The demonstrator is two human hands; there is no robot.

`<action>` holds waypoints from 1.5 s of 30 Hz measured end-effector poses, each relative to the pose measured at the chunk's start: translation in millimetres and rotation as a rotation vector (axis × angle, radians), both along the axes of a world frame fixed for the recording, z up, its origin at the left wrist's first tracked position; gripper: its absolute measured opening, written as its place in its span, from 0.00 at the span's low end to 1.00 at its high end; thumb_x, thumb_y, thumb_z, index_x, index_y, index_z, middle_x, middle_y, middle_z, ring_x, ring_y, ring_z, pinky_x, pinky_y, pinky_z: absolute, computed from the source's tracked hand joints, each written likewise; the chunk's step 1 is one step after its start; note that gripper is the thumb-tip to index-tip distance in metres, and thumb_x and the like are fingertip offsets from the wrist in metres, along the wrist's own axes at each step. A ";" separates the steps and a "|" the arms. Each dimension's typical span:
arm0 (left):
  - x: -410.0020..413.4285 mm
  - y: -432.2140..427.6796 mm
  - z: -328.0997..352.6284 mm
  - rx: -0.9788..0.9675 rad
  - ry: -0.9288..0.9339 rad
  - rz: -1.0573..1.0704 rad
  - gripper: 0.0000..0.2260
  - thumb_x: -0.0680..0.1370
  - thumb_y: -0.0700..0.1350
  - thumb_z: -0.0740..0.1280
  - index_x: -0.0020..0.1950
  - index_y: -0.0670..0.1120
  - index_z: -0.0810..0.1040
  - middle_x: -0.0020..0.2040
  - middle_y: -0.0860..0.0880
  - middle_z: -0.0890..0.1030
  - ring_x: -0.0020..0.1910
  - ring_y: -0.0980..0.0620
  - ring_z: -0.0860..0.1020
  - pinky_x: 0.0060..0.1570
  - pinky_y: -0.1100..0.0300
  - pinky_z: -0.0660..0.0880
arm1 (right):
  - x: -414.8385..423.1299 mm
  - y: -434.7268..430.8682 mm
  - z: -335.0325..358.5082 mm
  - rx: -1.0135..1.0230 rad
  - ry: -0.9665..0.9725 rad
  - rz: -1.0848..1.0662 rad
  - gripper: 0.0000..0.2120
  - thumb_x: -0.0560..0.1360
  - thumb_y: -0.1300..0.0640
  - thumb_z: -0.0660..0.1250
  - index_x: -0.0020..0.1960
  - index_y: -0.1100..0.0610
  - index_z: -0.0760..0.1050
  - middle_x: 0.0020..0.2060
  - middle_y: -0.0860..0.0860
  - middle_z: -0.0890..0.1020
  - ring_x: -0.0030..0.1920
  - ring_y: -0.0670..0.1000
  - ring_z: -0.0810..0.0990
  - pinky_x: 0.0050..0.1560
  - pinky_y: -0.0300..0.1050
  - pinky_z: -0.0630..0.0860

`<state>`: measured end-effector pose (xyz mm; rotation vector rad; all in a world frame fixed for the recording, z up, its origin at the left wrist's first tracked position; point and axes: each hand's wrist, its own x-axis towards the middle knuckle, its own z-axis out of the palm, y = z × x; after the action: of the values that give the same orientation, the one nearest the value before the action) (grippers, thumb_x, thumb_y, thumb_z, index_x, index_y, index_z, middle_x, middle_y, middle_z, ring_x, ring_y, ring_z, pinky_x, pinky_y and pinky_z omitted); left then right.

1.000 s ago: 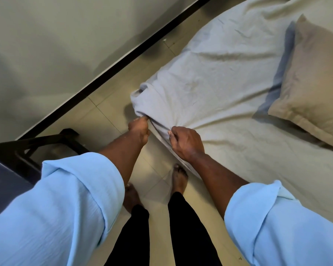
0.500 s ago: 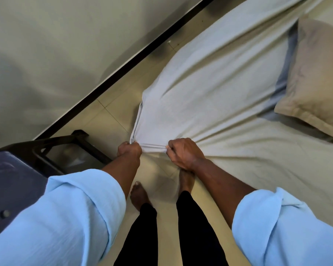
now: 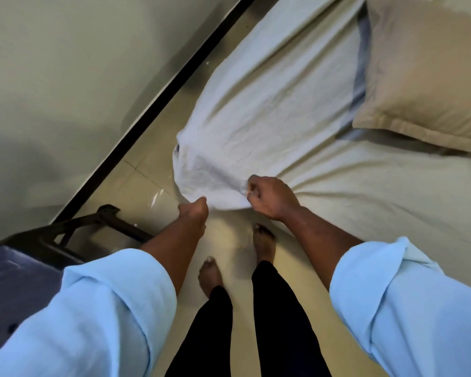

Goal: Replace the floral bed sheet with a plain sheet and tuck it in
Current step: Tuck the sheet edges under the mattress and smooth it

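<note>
**Status.** I hold one corner of the sheet (image 3: 269, 110) with both hands. The left hand (image 3: 195, 213) is curled into a fist on the hem. The right hand (image 3: 270, 198) is fisted on a bunch of cloth at its 3 o'clock, just beside it. The sheet is plain. It covers the bed (image 3: 234, 77) from my hands out toward 1 o'clock. The gripped corner hangs off the bed edge, above the floor (image 3: 147, 186). The pillow (image 3: 433, 72) rests on the sheet at 2 o'clock.

**Faults to expect.**
- A hard pull toward 6 o'clock can drag the far edges loose. The creases fanning out from the right hand show that the cloth is under tension.
- The pillow's weight pins the cloth, so the pull may run crooked or shift the pillow.
- A slack corner can touch the floor and pick up dirt.
- My bare feet stand directly below the corner. Loose cloth there is a trip hazard, and so is the dark furniture (image 3: 74, 238) at 8 o'clock.

**Not visible.**
- The left fingertips are hidden, so I cannot confirm how much hem they hold.
- No floral sheet is in view.
- The bed's far edges are cut off, so I cannot tell whether they are tucked.
- I cannot identify the blue strip (image 3: 360, 77) beside the pillow.
</note>
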<state>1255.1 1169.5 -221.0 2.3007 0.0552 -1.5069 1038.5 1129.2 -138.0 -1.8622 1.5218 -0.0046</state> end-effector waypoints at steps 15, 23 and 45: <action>-202.1 71.3 73.1 -0.411 -0.032 -1.422 0.12 0.76 0.54 0.70 0.41 0.49 0.73 0.44 0.48 0.81 0.46 0.45 0.79 0.48 0.55 0.76 | -227.5 181.4 7.3 0.007 0.454 -0.467 0.26 0.72 0.49 0.71 0.66 0.54 0.68 0.59 0.54 0.74 0.59 0.59 0.74 0.52 0.54 0.77; -339.7 111.8 66.4 -0.765 -0.538 -1.957 0.21 0.73 0.56 0.71 0.61 0.48 0.70 0.56 0.47 0.72 0.52 0.44 0.73 0.46 0.49 0.74 | -336.6 238.2 -5.9 -0.045 0.470 -0.298 0.34 0.68 0.40 0.76 0.68 0.51 0.69 0.63 0.51 0.73 0.61 0.56 0.74 0.54 0.55 0.76; -440.8 166.8 64.7 -0.939 -0.324 -2.116 0.08 0.75 0.42 0.62 0.48 0.44 0.80 0.44 0.47 0.78 0.44 0.43 0.76 0.41 0.50 0.75 | -442.2 337.5 -26.6 -0.223 0.219 -0.123 0.07 0.77 0.55 0.61 0.42 0.56 0.73 0.43 0.52 0.74 0.42 0.56 0.74 0.42 0.51 0.67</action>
<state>814.2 1336.3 -156.3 1.0969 -2.9495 -0.9009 596.3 1466.7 -164.6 -1.9908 1.8499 -0.0292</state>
